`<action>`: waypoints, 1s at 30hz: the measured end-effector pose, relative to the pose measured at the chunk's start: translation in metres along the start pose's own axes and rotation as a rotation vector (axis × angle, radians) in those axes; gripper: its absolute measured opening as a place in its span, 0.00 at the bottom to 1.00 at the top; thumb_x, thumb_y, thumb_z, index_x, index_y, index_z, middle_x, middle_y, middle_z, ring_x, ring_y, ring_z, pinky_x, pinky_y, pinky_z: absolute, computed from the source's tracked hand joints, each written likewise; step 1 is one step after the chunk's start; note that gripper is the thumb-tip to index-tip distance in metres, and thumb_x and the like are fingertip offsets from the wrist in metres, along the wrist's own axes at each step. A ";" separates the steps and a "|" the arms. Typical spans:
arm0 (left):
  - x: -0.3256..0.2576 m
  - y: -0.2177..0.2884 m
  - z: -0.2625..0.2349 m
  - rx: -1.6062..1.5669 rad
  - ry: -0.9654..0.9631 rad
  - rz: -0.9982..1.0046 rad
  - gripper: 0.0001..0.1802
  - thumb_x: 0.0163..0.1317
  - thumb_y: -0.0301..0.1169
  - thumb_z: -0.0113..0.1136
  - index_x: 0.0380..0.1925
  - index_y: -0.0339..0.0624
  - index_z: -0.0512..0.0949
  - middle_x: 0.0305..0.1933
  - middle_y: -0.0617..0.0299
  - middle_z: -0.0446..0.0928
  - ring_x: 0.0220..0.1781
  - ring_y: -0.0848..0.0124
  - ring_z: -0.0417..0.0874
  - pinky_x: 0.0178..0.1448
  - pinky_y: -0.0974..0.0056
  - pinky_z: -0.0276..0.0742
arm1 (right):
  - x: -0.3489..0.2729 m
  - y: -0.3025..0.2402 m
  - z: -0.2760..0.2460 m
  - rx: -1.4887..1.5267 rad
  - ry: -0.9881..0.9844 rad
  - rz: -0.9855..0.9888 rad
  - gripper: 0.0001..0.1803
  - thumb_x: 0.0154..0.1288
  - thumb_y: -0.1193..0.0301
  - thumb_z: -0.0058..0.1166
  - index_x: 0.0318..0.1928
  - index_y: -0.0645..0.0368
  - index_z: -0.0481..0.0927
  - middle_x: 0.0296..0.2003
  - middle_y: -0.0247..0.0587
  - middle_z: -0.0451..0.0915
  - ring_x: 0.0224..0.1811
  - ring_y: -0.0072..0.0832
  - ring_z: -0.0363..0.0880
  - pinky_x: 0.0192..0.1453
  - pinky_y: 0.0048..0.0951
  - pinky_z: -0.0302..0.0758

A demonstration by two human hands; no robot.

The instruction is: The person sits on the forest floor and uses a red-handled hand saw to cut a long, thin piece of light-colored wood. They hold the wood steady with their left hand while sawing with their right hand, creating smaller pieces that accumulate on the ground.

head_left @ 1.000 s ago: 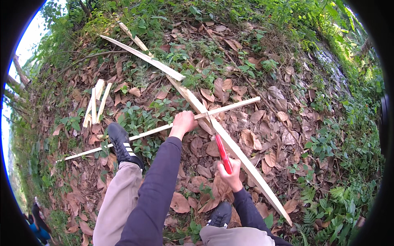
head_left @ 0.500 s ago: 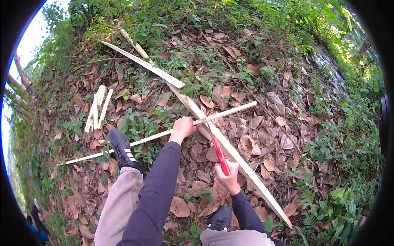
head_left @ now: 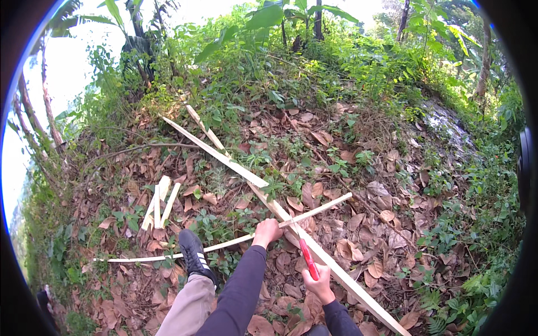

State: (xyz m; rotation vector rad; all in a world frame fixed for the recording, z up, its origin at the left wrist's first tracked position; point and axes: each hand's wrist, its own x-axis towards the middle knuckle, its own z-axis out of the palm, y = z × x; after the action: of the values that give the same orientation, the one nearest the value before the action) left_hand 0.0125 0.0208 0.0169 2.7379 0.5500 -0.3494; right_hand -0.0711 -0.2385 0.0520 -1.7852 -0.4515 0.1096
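A long, thin wooden strip point(head_left: 328, 206) lies crosswise over a thicker wooden beam point(head_left: 358, 289) on the leafy ground. My left hand point(head_left: 268, 232) is closed round the strip just left of the crossing. In my right hand point(head_left: 319, 284) is the red handle of a hand saw point(head_left: 308, 259). Its narrow blade, seen almost edge-on, reaches the strip close to the crossing; whether the teeth are in the wood is too small to tell. Farther left, my black shoe point(head_left: 195, 255) rests across the strip, whose thin end sticks out beyond it.
Several short wood pieces point(head_left: 157, 206) lie at the left. Beyond the beam are a pale split board point(head_left: 216, 152) and another narrow piece point(head_left: 204, 129). Dry leaves point(head_left: 386, 246) cover the slope, with a bent branch point(head_left: 137, 148) at the left and green plants point(head_left: 358, 61) uphill.
The view has tilted up, so everything sits lower and more trees show. Both hands keep their grip on the strip and the saw, and the blade is still at the crossing.
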 end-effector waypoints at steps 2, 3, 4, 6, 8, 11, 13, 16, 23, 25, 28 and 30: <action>0.006 0.001 0.005 0.008 -0.002 0.006 0.19 0.55 0.41 0.60 0.39 0.37 0.86 0.46 0.40 0.83 0.51 0.46 0.85 0.58 0.48 0.80 | 0.034 0.012 0.010 0.026 0.033 0.002 0.17 0.54 0.71 0.60 0.16 0.61 0.67 0.10 0.36 0.63 0.12 0.22 0.60 0.19 0.33 0.60; 0.005 -0.001 0.005 -0.002 -0.020 -0.005 0.20 0.55 0.41 0.60 0.39 0.37 0.86 0.46 0.40 0.83 0.52 0.46 0.84 0.59 0.48 0.79 | 0.032 0.003 0.008 0.044 0.008 0.024 0.17 0.54 0.70 0.61 0.17 0.61 0.67 0.10 0.37 0.63 0.12 0.22 0.59 0.19 0.33 0.60; 0.012 0.006 0.010 -0.026 -0.020 0.002 0.20 0.56 0.42 0.60 0.39 0.37 0.86 0.46 0.41 0.83 0.52 0.46 0.84 0.59 0.48 0.79 | 0.027 0.011 0.005 -0.026 0.008 0.028 0.16 0.54 0.70 0.60 0.16 0.61 0.68 0.10 0.39 0.65 0.11 0.24 0.62 0.19 0.33 0.61; 0.007 0.001 0.009 -0.041 -0.027 0.000 0.21 0.56 0.43 0.61 0.39 0.37 0.86 0.46 0.41 0.83 0.51 0.46 0.84 0.59 0.49 0.79 | -0.004 0.004 0.000 -0.035 -0.019 0.012 0.15 0.53 0.71 0.60 0.16 0.60 0.69 0.10 0.39 0.66 0.11 0.26 0.65 0.19 0.33 0.63; 0.015 0.030 0.013 -0.045 -0.037 0.072 0.21 0.56 0.44 0.61 0.38 0.36 0.86 0.45 0.41 0.84 0.50 0.47 0.85 0.58 0.49 0.80 | -0.044 0.004 -0.036 -0.059 -0.031 -0.003 0.13 0.50 0.72 0.60 0.16 0.59 0.71 0.10 0.38 0.67 0.11 0.25 0.70 0.20 0.31 0.66; 0.007 0.023 0.003 -0.042 0.010 0.046 0.20 0.56 0.42 0.60 0.38 0.36 0.86 0.44 0.41 0.84 0.49 0.48 0.85 0.57 0.49 0.80 | -0.051 -0.001 -0.034 0.035 0.048 -0.045 0.13 0.51 0.72 0.57 0.14 0.57 0.69 0.09 0.36 0.65 0.10 0.23 0.66 0.19 0.30 0.63; 0.006 0.012 0.009 -0.003 -0.002 0.047 0.19 0.56 0.41 0.59 0.38 0.37 0.86 0.42 0.40 0.84 0.50 0.47 0.85 0.58 0.49 0.80 | -0.012 -0.003 -0.024 0.031 -0.008 0.015 0.15 0.53 0.72 0.59 0.15 0.59 0.69 0.09 0.35 0.66 0.11 0.22 0.68 0.19 0.30 0.63; 0.004 0.017 0.005 0.005 -0.011 0.040 0.20 0.57 0.42 0.58 0.37 0.38 0.87 0.42 0.40 0.84 0.50 0.47 0.85 0.57 0.49 0.79 | 0.048 0.020 0.001 0.043 0.121 -0.103 0.17 0.54 0.70 0.59 0.17 0.63 0.67 0.10 0.41 0.65 0.12 0.26 0.58 0.19 0.35 0.58; 0.006 0.015 0.010 0.018 0.036 0.048 0.21 0.57 0.44 0.60 0.35 0.35 0.86 0.42 0.39 0.84 0.48 0.46 0.85 0.56 0.49 0.80 | -0.057 0.003 -0.042 0.038 -0.030 0.016 0.13 0.52 0.72 0.58 0.16 0.59 0.70 0.10 0.37 0.66 0.11 0.25 0.68 0.20 0.30 0.64; 0.005 0.020 0.012 0.025 0.022 0.066 0.20 0.57 0.44 0.60 0.35 0.36 0.86 0.41 0.39 0.84 0.47 0.46 0.86 0.55 0.48 0.80 | -0.061 -0.006 -0.049 0.047 0.032 -0.030 0.14 0.50 0.74 0.55 0.14 0.58 0.66 0.09 0.34 0.63 0.10 0.22 0.64 0.18 0.29 0.61; 0.004 0.015 0.015 0.026 0.017 0.051 0.19 0.57 0.43 0.60 0.35 0.37 0.87 0.39 0.39 0.84 0.47 0.46 0.85 0.56 0.48 0.80 | 0.002 0.003 -0.027 0.058 -0.013 0.068 0.16 0.54 0.73 0.58 0.16 0.61 0.66 0.10 0.37 0.65 0.11 0.20 0.61 0.19 0.32 0.60; 0.009 0.017 0.006 0.025 0.029 0.028 0.19 0.57 0.42 0.60 0.35 0.37 0.87 0.39 0.39 0.84 0.46 0.45 0.85 0.56 0.48 0.80 | 0.033 0.016 -0.010 0.034 0.002 0.005 0.16 0.55 0.72 0.59 0.17 0.63 0.67 0.10 0.40 0.65 0.12 0.25 0.63 0.20 0.33 0.61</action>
State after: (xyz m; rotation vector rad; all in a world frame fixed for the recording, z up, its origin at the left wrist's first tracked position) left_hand 0.0259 0.0067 0.0130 2.7756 0.5176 -0.3123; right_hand -0.0336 -0.2387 0.0453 -1.7535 -0.4410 0.1179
